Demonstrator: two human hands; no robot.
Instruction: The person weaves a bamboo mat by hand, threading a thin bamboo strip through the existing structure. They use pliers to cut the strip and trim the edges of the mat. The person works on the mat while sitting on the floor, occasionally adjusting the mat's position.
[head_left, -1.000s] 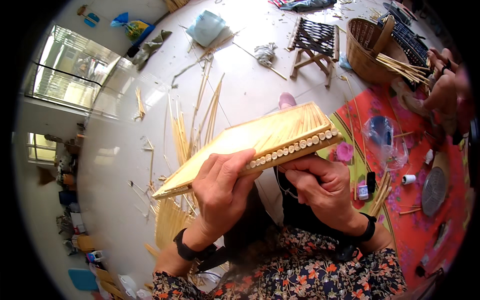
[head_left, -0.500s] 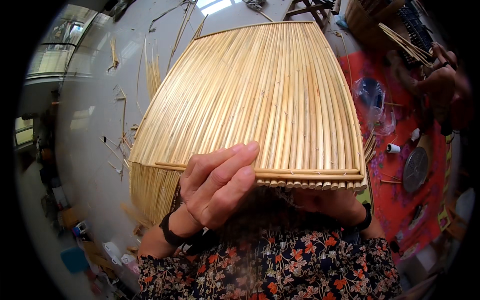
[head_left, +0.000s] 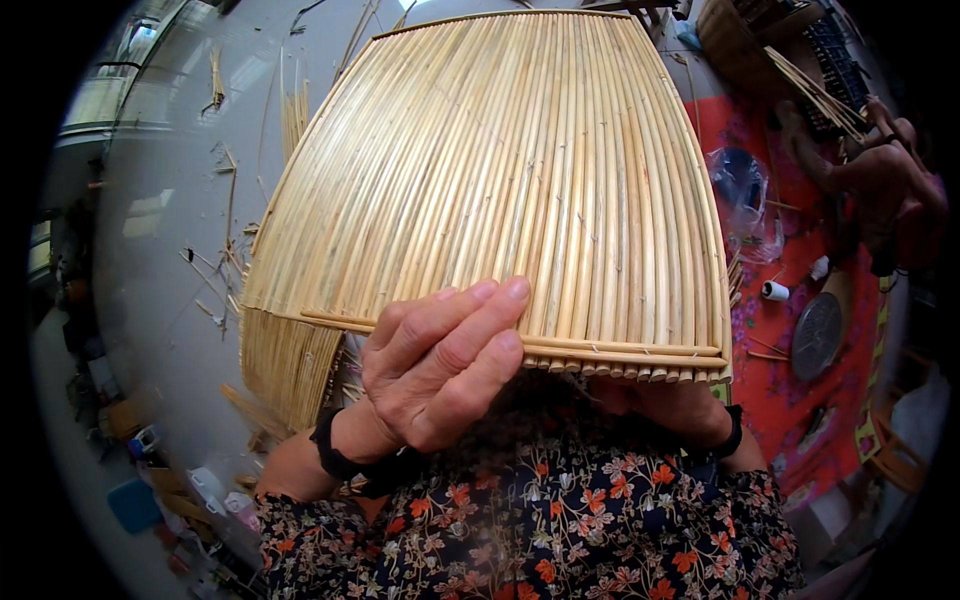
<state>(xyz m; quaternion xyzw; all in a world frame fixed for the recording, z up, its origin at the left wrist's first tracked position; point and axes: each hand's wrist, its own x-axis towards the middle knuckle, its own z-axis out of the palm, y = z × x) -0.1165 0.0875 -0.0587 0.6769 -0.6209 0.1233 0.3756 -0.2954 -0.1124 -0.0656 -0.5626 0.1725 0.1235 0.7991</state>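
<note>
A wide panel of pale reeds, laid side by side, fills the middle and slopes away from me. Thin reed strips run along its near edge, where small stitches of thread show. My left hand is closed over this edge, fingers on the top face and thumb out of sight. Beneath the right part of the edge is my right hand; the panel covers its fingers, so what they hold is hidden. A second reed section extends down beyond the panel's near left corner.
Loose stalks and scraps lie on the pale tiled floor at left. To the right, a red patterned mat bears a white thread spool, a round metal disc and a plastic bag. Another person sits at far right, near a basket.
The panel's far edge has shifted up in the view, and its left side a little to the left. Both hands keep their places at the near edge.
</note>
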